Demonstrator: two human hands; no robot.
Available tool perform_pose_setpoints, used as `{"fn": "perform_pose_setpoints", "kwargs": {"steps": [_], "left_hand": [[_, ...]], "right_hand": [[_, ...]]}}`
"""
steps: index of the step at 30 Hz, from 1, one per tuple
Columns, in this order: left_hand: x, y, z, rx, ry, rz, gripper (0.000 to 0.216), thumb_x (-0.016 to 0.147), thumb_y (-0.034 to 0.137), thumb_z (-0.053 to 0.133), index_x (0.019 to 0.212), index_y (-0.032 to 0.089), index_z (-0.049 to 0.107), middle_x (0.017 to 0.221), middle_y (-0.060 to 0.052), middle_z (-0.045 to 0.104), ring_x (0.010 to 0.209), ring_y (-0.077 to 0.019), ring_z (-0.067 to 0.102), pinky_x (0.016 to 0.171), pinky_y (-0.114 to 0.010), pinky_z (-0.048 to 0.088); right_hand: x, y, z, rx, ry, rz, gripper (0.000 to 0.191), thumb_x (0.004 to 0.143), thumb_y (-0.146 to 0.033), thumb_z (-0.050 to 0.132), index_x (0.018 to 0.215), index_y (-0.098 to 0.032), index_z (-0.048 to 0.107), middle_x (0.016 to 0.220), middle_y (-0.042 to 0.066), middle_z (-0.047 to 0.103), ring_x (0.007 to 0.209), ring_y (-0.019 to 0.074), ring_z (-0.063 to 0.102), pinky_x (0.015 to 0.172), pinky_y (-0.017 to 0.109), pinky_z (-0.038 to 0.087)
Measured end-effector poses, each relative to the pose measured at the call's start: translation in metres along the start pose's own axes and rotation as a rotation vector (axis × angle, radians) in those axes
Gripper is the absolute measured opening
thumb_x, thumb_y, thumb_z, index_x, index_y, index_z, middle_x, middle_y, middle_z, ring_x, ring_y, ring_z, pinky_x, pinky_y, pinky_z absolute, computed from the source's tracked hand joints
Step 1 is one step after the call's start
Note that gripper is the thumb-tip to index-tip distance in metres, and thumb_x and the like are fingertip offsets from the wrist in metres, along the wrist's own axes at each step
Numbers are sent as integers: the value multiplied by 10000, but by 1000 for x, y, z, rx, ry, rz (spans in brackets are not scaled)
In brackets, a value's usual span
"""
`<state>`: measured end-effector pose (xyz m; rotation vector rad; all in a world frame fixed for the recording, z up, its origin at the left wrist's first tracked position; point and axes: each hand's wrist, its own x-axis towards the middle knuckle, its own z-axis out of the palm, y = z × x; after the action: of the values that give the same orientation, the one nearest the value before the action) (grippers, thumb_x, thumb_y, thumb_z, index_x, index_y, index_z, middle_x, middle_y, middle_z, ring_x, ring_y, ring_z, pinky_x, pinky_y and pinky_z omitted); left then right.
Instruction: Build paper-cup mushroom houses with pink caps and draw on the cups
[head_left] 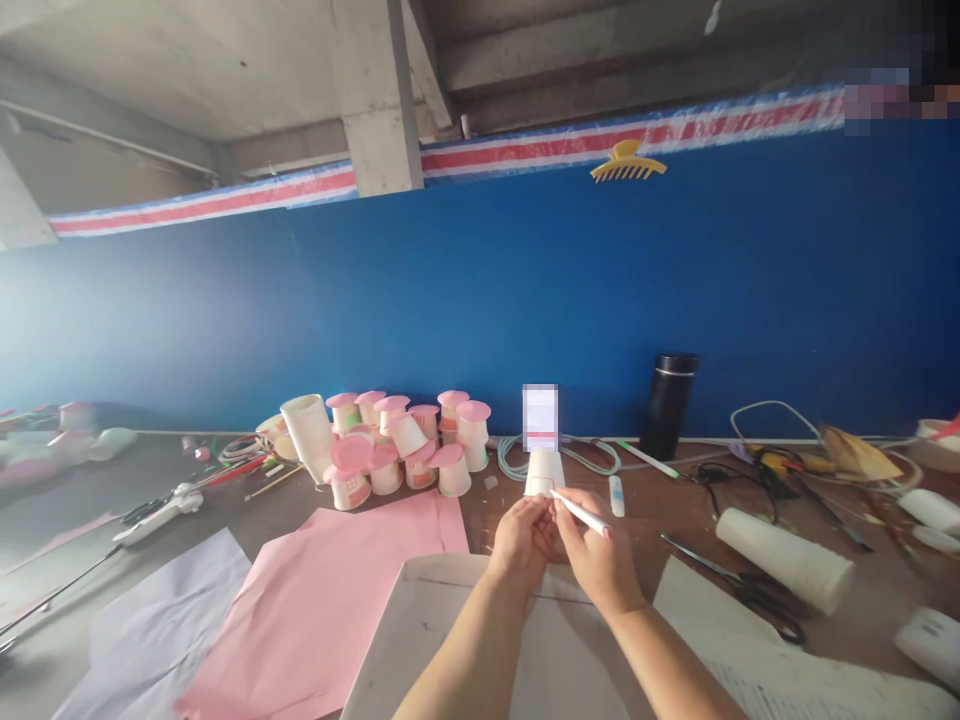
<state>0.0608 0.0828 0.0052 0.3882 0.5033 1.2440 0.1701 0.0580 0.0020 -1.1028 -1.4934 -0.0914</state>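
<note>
My left hand is closed around the lower part of a white paper cup, which stands upside down with its narrow end up. A white marker pen is gripped in my right hand, its tip at the cup's side, where a faint line shows. The fingers of both hands almost meet below the cup. Close by on the right lies a small white and blue piece, like a cap or small tube. To the left stand several cups with pink paper roofs, some with orange drawings on them.
Pink paper, a white board and a printed sheet cover the near table. At right are black-handled scissors, a stack of cups, a black flask and cables. A blue partition rises behind, with a yellow hair claw clipped on.
</note>
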Motion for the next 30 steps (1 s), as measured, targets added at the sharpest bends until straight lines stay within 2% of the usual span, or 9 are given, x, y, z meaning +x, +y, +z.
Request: {"fn": "perform_pose_setpoints", "kwargs": {"steps": [19,30], "left_hand": [[-3,2,4,11,16,-13,147,798,79,717,693,102,617,690,-47,622,633,-87,599,674,-183,531],[-1,1,3,-3,-2,-30,90,783,61,715,743,74,636,700,-57,636,631,-86,610,660,-183,533]], "right_hand": [[1,0,-2,-72,2,-50,220,998,-355,550,1029,-184,686,924,88,746,847,227,730,768,356,609],[0,3,-2,-78,6,-62,233,1006,-357,551,1036,-175,694,941,101,753,855,238,731,768,356,603]]}}
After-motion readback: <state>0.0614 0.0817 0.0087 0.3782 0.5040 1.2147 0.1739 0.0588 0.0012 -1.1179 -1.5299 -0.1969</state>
